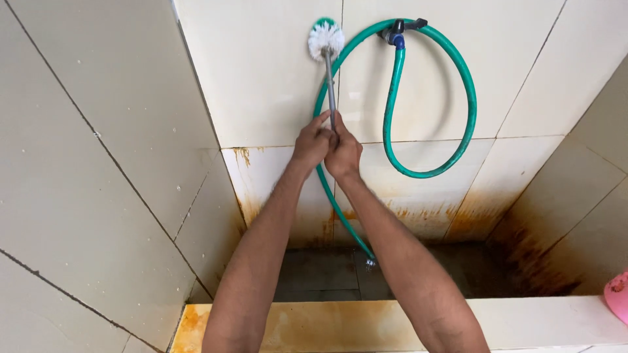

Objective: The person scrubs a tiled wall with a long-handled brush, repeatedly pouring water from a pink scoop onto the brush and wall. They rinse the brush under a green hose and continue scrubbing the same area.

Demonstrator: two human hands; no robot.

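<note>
the left hand [313,142] and the right hand [343,152] are clasped together, both closed around the lower end of the grey handle of a scrubbing brush [329,72], the two hands touching each other at about the height where the upper row of tiles meets the lower one. the handle runs nearly straight up from the fists, and the round white bristle head [325,39] with its green rim is pressed against the cream back wall [261,78], right beside a vertical grout line. just to the right of the handle a green hose [470,98] hangs from a dark tap [397,31] near the top edge, swings out in a wide loop, then passes behind the hands and drops down to the wet, dark floor [320,271] of the recess. open wall lies to the left of the brush head up to the corner with the left wall [98,163]; to the right the hose loop crowds the space. rust-orange stains [418,212] run along the bottom of the back wall and into the right corner. a low tiled ledge [536,320] closes the front edge, stained at its left end, and a pink object [618,297] sits cut off at the right border.
</note>
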